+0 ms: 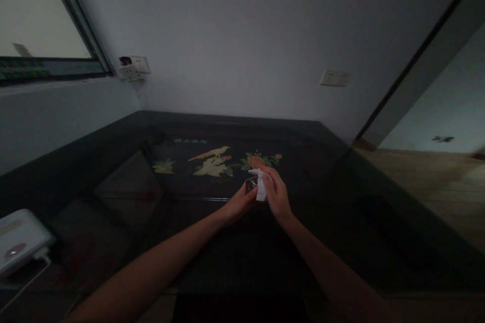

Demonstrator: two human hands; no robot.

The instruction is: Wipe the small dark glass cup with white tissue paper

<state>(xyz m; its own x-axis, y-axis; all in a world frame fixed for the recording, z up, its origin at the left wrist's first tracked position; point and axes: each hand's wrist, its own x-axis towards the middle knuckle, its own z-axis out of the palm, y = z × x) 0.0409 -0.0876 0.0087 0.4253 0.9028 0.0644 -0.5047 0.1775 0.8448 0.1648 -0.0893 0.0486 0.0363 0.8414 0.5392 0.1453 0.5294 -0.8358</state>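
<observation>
Both my hands meet above the dark table, near its middle. A small brown object (250, 184) with a shiny, glassy-looking face is gripped by my left hand (241, 201); its kind is too small and dim to make out. My right hand (278, 194) is closed around a crumpled white tissue (261, 186), which lies against the right side of that object. The tissue and fingers cover part of the object.
The dark glossy table (235, 257) bears a painted bird-and-flower picture (212, 161). At the left edge stands a white device (22, 239) with a cable. Wall sockets (335, 78) and a plugged-in adapter (131, 71) are on the wall behind. Wooden floor (428, 176) shows at right.
</observation>
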